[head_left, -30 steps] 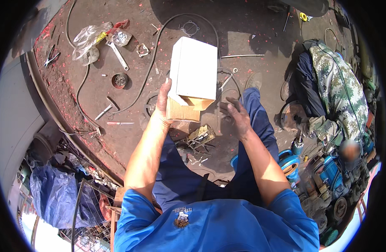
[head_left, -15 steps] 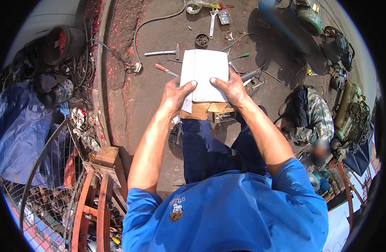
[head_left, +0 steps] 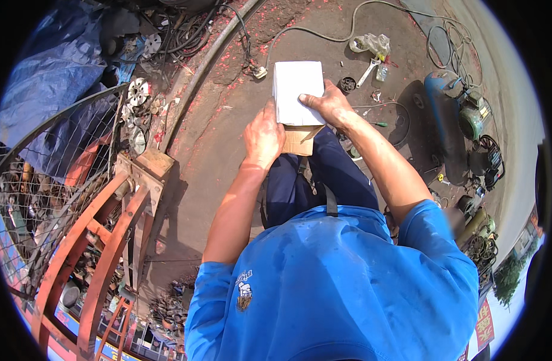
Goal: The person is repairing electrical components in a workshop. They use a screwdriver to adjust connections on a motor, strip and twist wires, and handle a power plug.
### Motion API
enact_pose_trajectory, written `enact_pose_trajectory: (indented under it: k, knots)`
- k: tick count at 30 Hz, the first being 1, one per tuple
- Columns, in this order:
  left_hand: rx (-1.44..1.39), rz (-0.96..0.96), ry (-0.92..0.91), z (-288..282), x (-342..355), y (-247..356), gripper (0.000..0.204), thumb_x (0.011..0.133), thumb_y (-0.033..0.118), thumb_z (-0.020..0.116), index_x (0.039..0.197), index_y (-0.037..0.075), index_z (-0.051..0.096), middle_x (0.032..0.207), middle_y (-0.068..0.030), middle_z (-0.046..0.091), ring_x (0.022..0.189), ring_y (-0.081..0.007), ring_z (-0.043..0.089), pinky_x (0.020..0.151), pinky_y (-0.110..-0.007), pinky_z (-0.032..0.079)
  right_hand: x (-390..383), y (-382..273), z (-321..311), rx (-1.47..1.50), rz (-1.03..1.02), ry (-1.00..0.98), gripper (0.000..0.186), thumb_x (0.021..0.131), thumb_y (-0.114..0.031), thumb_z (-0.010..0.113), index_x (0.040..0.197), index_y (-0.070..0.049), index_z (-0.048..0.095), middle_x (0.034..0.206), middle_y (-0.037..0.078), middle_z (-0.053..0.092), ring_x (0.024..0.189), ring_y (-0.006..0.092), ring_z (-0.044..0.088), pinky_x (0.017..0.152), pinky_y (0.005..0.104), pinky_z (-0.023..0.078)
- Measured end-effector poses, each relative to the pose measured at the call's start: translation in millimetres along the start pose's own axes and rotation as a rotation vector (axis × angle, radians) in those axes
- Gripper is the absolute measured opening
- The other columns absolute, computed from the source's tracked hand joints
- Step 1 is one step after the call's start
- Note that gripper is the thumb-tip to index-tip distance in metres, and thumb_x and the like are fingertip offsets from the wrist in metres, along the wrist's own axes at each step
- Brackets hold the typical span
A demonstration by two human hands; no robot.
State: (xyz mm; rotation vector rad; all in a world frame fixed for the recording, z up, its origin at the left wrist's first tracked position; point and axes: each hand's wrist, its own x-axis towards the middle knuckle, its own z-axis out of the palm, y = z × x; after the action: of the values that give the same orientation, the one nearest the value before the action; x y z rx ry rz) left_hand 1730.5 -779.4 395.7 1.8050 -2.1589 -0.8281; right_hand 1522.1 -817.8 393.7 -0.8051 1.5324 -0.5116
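A white cardboard box (head_left: 299, 90) is held up in front of me, with brown cardboard flaps (head_left: 299, 141) showing at its near end. My right hand (head_left: 331, 107) grips its right side, the thumb lying across the white top face and the fingers hidden beneath. Against the near left edge, by the flaps, my left hand (head_left: 264, 137) is closed with its back toward me; its thumb does not show. What the box contains cannot be seen.
Beyond the box lie an adjustable wrench (head_left: 367, 72), a round dish of small parts (head_left: 347, 84) and a plastic bag (head_left: 371, 44). A blue tank (head_left: 441, 114) stands right; hoses cross the ground. At left are an orange metal frame (head_left: 95, 240) and blue tarp (head_left: 59, 78).
My view has turned and shifted, so the surroundings sit differently. My left thumb has left the box's top face and that hand has moved to its near left edge; the right hand keeps its grip.
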Motion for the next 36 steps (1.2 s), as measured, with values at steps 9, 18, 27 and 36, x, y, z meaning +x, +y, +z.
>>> enact_pose_trajectory:
  k: [9,18,27,36]
  knots:
    - [0.026,-0.367,0.107,-61.0,-21.9,-13.8,0.027,0.081,0.004,0.057,0.106,-0.004,0.066,0.099,-0.0291,0.068,0.089,-0.0487,0.067,0.080,-0.055,0.055,-62.7,-60.0,77.5,-1.263,-0.841,-0.005,0.085,0.079,-0.033,0.078,0.149,-0.003,0.040,0.149,0.027,0.041,0.139,0.0427,0.041,0.110,0.0594,0.037]
    - [0.064,-0.242,-0.035,-99.7,-36.7,-48.2,0.028,0.089,0.012,0.054,0.111,0.002,0.068,0.104,-0.0234,0.070,0.097,-0.0434,0.068,0.082,-0.054,0.055,-56.3,-74.6,157.7,-1.268,-0.821,0.108,0.035,0.087,-0.017,0.057,0.117,-0.002,0.064,0.109,0.020,0.067,0.094,0.0354,0.070,0.070,0.0447,0.060]
    - [-0.276,-0.330,-0.153,-143.8,-21.2,-130.3,0.035,0.083,0.015,0.062,0.111,-0.005,0.067,0.093,-0.0270,0.071,0.091,-0.0451,0.070,0.083,-0.055,0.052,-72.4,-99.8,171.2,-1.067,-0.708,0.318,0.034,0.085,-0.011,0.057,0.119,-0.010,0.066,0.108,0.013,0.072,0.092,0.0311,0.071,0.075,0.0436,0.059]
    - [-1.678,-0.635,-0.383,-172.2,7.6,-107.8,0.036,0.094,0.009,0.067,0.124,-0.009,0.060,0.107,-0.0189,0.071,0.087,-0.0284,0.072,0.080,-0.043,0.060,-115.7,-68.8,126.6,-0.183,-0.627,0.764,0.043,0.084,0.009,0.055,0.123,-0.005,0.067,0.102,0.014,0.074,0.094,0.0240,0.071,0.083,0.0321,0.055]
